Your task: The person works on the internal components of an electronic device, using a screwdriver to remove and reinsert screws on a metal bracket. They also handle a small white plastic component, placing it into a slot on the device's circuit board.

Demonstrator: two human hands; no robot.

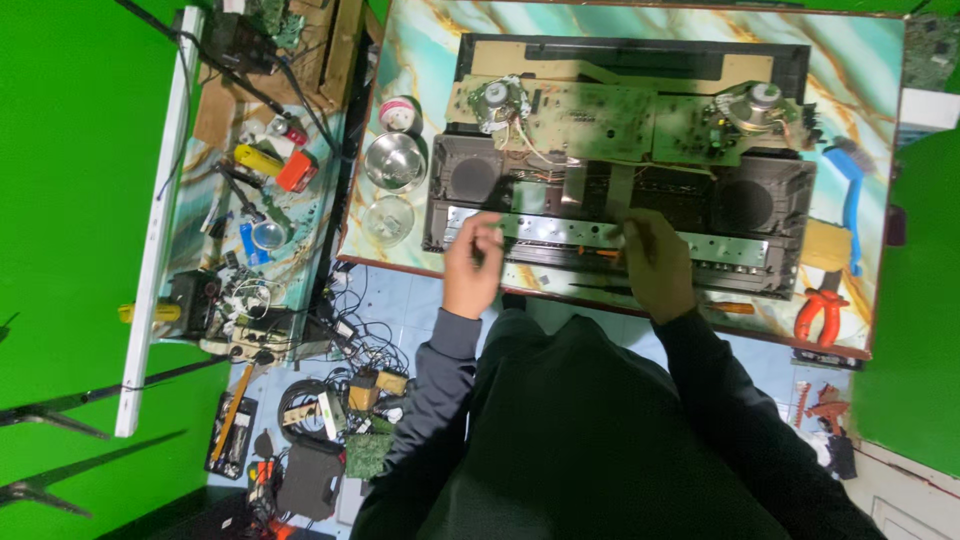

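An opened electronic keyboard chassis (620, 150) lies on a marbled table (860, 70), with green circuit boards (610, 115) and two speakers exposed. My left hand (472, 262) rests on the near metal strip (560, 228) at its left part, fingers curled on it. My right hand (655, 262) presses on the same strip near the middle, beside an orange-handled screwdriver (600, 254). I cannot tell whether either hand pinches a small part.
Two metal bowls (394, 160) and a round tin stand left of the chassis. Red pliers (818, 312) and a blue brush (850, 200) lie at the right. A cluttered side bench (250, 200) and tangled cables on the floor (340, 390) are at the left.
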